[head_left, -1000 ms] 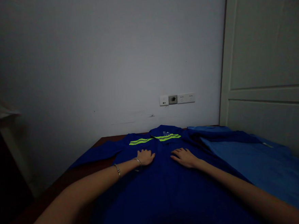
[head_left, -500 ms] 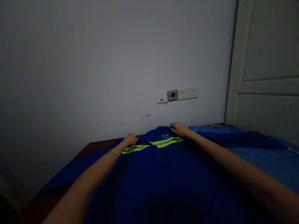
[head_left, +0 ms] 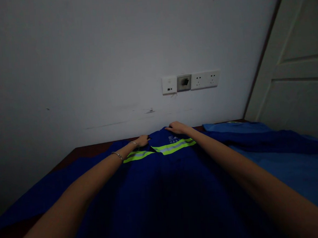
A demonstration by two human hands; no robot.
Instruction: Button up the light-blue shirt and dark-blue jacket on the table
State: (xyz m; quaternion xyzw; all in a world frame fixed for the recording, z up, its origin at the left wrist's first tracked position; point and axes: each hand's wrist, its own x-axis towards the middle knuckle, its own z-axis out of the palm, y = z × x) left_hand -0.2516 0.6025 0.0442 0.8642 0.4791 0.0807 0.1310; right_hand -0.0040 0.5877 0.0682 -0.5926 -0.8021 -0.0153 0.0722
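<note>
A dark blue work jacket (head_left: 142, 192) lies spread out in front of me, with a yellow-green and grey reflective band across its chest and small pale print above the band. At the left side of its collar, my left hand (head_left: 143, 140), with bracelets on the wrist, is closed on the cloth. My right hand (head_left: 177, 127) pinches the collar's top edge, thumb and fingers together. The jacket's left sleeve stretches toward the lower left, and the other lies to the right. Deep shadow hides the jacket's lower part.
Under the jacket is a dark reddish-brown surface (head_left: 89, 150), set against a pale wall (head_left: 90, 65). Lighter blue cloth (head_left: 282, 172) covers its right side. Sockets and a switch (head_left: 184, 82) are mounted on the wall. A panelled door (head_left: 301, 98) stands at the right.
My right hand has moved left along the jacket to its collar. My left hand has shifted slightly up and toward the collar. The view has tilted and come closer.
</note>
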